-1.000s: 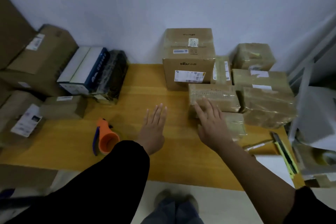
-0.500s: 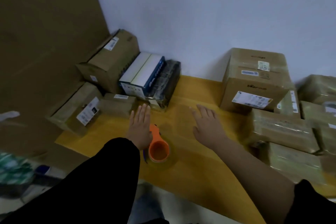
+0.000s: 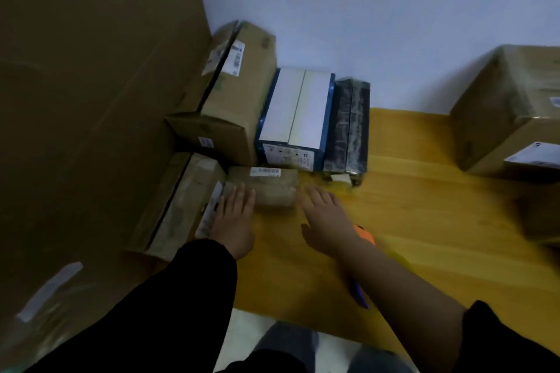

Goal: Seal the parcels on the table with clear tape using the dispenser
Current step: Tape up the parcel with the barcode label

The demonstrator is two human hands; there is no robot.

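A tall cardboard sheet (image 3: 91, 100) fills nine o'clock; the yellow table (image 3: 424, 206) spans three to six; cartons (image 3: 239, 100) stack at eleven, closed, contents unseen; a small parcel (image 3: 266, 188) lies near centre; the left hand (image 3: 235, 221) and right hand (image 3: 327, 221) flank it, fingers straight, gripping nothing; the orange dispenser (image 3: 365, 235) peeks from under the right forearm, toward five.

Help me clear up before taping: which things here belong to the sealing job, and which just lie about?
For the job: small brown parcel, flanked by left hand and right hand; orange tape dispenser, partly under the right forearm; brown carton; black-wrapped parcel.
Lying about: large cardboard sheet at the left.
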